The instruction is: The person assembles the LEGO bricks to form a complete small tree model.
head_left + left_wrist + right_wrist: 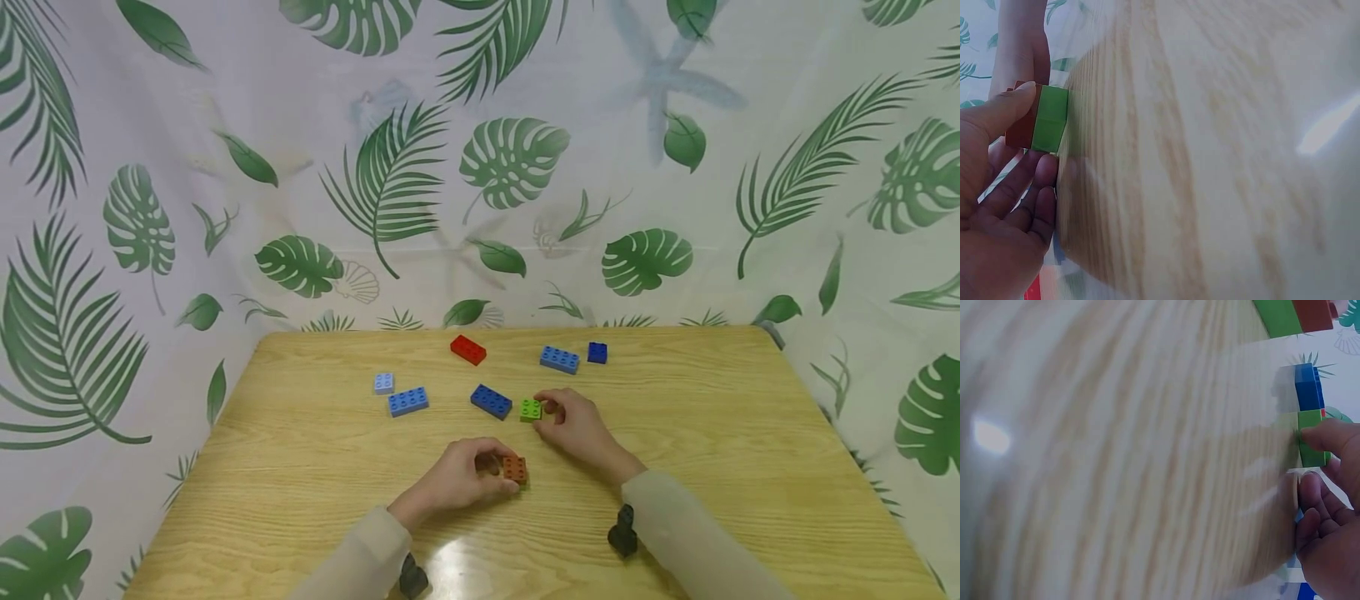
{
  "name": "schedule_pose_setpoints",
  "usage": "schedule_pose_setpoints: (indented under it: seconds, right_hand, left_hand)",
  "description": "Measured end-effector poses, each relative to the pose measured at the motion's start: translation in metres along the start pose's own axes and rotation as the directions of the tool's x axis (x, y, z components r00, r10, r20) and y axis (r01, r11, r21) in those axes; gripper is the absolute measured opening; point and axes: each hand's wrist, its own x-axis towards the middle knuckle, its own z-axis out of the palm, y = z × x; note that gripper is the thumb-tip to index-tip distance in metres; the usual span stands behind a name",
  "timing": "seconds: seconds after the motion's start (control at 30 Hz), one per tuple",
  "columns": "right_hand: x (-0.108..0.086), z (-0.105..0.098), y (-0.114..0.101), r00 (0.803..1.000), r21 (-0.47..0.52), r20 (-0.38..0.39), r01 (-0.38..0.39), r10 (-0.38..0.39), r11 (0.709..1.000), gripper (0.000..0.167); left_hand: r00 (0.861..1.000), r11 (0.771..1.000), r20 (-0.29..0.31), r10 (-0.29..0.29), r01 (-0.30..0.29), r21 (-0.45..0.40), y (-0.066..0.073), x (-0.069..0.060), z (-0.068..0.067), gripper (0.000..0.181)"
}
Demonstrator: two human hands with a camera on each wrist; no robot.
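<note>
Head, key relation: lime-green square plastic brick (530,410) lies past the orange-brown plastic brick (514,470), toward the far edge of the bench (292,475) and slightly toward its right edge; near, clear gap between.
Head, axes: lime top looks square, so likely no long axis to line up. Dark-blue oblong plastic brick (491,402) sits just beside lime on the left-edge side, long axis slanting far-left corner to near-right corner.
Head, right hand (576,425): nearer one to lime; thumb and finger pinch it from the right-edge side.
Head, left hand (463,477): grips orange-brown from the left-edge side, closer to the near edge.
Left wrist, stack: orange-brown sits on a green plastic brick (1051,119), green toward the bench. Can't tell if it touches down.
Left wrist, left hand: thumb presses the stack's side, other fingers curled.
Right wrist, right hand: thumb on lime's side face, grasp brick-wide, other fingers curled.
Right wrist, lime: low at the bench surface, dark-blue right beside it.
</note>
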Motion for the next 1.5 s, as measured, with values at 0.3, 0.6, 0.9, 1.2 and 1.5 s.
schedule_pose_setpoints:
  seconds: [0.3,0.6,0.9,1.2,1.5]
  right_hand:
    - [0.003,0.003,0.001,1.000,-0.037,-0.016,0.010,-0.011,0.999,0.041]
    - [0.002,-0.003,-0.003,1.000,-0.033,0.005,0.010,-0.010,0.999,0.042]
    - [-0.008,-0.010,-0.011,0.999,0.024,0.041,-0.035,0.034,0.999,0.045]
    - [-0.024,-0.016,-0.025,0.998,0.045,0.051,0.041,-0.044,0.998,0.041]
    - [-0.040,-0.020,-0.034,0.976,0.075,0.076,0.196,-0.202,0.978,0.037]
  left_hand:
    - [1.000,1.000,-0.005,0.004,-0.004,0.002,-0.001,0.000,0.001,0.036]
    - [1.000,1.000,-0.002,0.006,-0.006,-0.012,0.001,-0.001,0.000,0.036]
    - [1.000,1.000,-0.001,-0.019,0.019,0.003,0.001,0.000,0.000,0.037]
    - [1.000,1.000,0.001,-0.007,0.007,-0.008,0.000,0.000,0.001,0.037]
    - [1.000,1.000,0.004,-0.002,0.002,-0.011,0.000,-0.001,0.000,0.036]
